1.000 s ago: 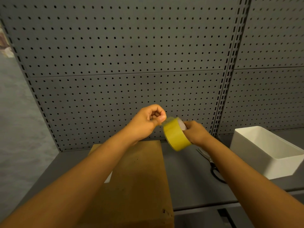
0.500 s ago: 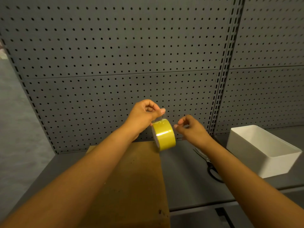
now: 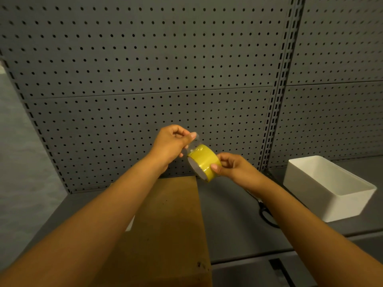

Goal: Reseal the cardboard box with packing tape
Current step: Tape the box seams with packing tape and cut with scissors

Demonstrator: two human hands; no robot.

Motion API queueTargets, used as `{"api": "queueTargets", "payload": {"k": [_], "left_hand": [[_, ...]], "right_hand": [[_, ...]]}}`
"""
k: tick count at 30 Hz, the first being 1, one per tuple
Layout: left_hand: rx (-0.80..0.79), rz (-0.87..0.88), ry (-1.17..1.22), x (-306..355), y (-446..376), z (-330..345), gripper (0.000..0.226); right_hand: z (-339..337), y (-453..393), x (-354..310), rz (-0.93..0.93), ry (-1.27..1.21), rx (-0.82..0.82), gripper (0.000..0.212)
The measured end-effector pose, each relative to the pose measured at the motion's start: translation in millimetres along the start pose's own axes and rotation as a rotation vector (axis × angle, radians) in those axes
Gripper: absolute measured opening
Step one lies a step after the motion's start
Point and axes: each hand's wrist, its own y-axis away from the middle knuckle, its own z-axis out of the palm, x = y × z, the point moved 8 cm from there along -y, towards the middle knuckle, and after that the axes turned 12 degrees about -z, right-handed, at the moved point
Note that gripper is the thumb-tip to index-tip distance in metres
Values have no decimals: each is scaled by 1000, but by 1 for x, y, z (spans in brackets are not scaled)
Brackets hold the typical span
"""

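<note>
The right hand (image 3: 234, 168) grips the yellow tape roll (image 3: 204, 162) above the far end of the cardboard box (image 3: 165, 224) on the counter (image 3: 232, 220). The left hand (image 3: 172, 143) pinches what seems a clear peeled tape end (hard to see). Scissors (image 3: 266, 214) lie beside a white bin (image 3: 323, 187).

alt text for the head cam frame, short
Above a cardboard box, the right hand holds a yellow tape roll while the left hand pinches its peeled clear end. Scissors and a white bin sit right, on a grey bench.
</note>
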Motion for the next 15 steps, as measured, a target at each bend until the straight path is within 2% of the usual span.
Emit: {"api": "queueTargets", "payload": {"k": [3, 7, 10, 15], "left_hand": [[16, -46, -47, -14, -3, -7, 13], [-11, -161, -31, -39, -5, -4, 15], [-16, -206, -56, -49, -7, 1, 12], [15, -271, -40, -59, -12, 3, 9]], "right_hand": [[-9, 0, 0, -8, 60, 7, 14], [-17, -2, -3, -5, 194, 73, 28], [-24, -8, -5, -1, 359, 120, 30], [-27, -14, -5, -8, 397, 145, 23]]}}
